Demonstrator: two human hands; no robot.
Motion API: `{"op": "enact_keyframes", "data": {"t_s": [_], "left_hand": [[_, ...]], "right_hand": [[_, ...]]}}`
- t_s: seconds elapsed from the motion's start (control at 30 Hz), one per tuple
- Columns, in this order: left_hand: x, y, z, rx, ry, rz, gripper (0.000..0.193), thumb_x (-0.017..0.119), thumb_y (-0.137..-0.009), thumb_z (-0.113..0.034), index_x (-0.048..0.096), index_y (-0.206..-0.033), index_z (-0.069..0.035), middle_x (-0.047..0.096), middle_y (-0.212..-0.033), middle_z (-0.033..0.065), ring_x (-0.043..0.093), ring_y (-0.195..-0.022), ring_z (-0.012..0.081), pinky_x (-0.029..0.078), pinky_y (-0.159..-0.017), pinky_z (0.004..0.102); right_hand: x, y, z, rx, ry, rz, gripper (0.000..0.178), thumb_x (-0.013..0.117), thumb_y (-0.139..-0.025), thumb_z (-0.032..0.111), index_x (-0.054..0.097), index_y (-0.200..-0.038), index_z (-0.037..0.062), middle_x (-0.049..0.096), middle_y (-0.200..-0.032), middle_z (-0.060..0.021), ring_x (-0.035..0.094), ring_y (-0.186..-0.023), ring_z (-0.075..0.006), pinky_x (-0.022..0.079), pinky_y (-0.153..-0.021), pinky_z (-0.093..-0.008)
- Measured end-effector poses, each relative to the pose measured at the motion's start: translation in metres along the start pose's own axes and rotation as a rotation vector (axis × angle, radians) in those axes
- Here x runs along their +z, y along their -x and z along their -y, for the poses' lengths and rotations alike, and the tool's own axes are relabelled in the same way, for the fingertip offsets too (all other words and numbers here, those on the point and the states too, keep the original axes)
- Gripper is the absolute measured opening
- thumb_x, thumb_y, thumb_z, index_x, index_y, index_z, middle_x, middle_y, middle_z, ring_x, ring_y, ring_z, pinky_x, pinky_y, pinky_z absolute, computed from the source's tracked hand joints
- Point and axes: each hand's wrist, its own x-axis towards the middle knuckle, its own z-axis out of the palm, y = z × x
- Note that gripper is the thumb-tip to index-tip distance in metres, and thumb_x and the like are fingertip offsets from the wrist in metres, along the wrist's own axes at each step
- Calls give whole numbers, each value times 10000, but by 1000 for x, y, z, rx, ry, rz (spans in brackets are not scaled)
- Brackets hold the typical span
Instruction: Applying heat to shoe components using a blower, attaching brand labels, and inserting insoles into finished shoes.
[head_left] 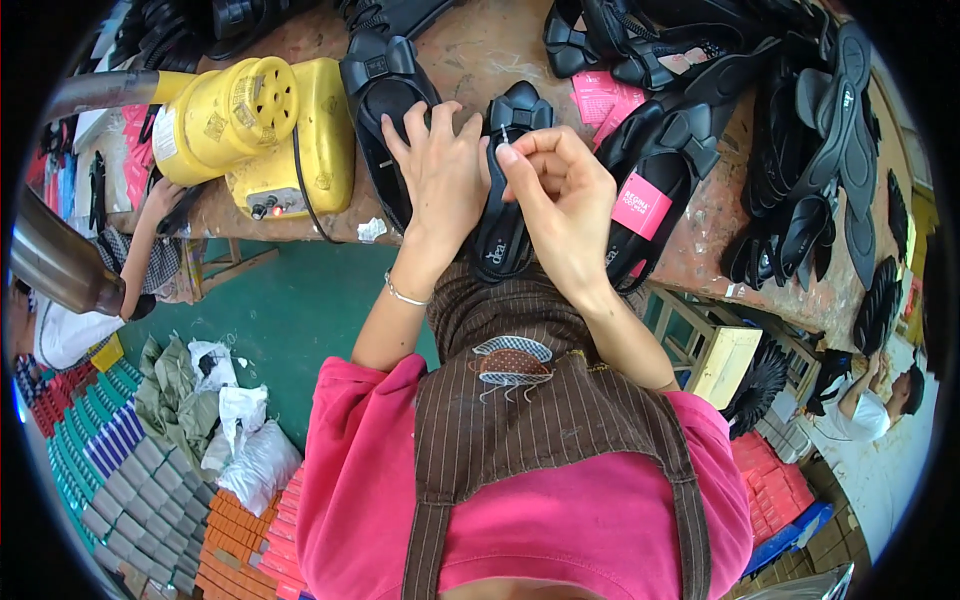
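Observation:
A black flat shoe [500,248] with a bow on its toe lies at the table's front edge before me, toe pointing away. My left hand [440,170] rests along its left side, palm down, fingers stretched and spread toward a second black bow shoe [388,92]. Its thumb is mostly hidden. Over the middle shoe, my right hand [562,195] is closed in a pinch near the bow. A thin pale tip shows at those fingertips, too small to name. Right of it lies another black bow shoe [668,165] with a pink tag [641,206].
A yellow blower-like machine [285,130] with a cord stands left on the worn table [705,250]. Black shoes and insoles [845,130] heap up at the right. Co-workers sit at both sides. Stacked boxes [150,500] and white sacks [258,465] lie on the green floor.

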Motion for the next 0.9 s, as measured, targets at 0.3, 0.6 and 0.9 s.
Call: {"op": "enact_keyframes", "data": {"t_s": [0.3,0.6,0.9], "left_hand": [[-2,-4,6,31,87,55,299,709,-771,-100,712,-1070,-81,564,-1222,124,442,-1209,384,127,-1106,716],[-10,27,2,-10,83,205,131,713,-739,-112,756,-860,-83,408,-1482,153,249,-1434,425,58,-1131,694],[1,25,-4,-81,105,246,143,752,-699,-100,754,-838,-68,340,-1533,153,181,-1460,435,45,-1137,688]], "right_hand": [[-14,-3,-46,-3,886,164,97,663,-799,118,631,-791,26,639,-645,-216,663,-610,-379,529,-592,-455],[-5,7,-37,-63,896,98,104,679,-844,157,640,-825,62,631,-613,-121,644,-581,-338,498,-549,-439],[-12,14,-88,51,827,96,89,665,-823,75,627,-801,-3,649,-685,-209,661,-647,-389,516,-593,-459]]}}
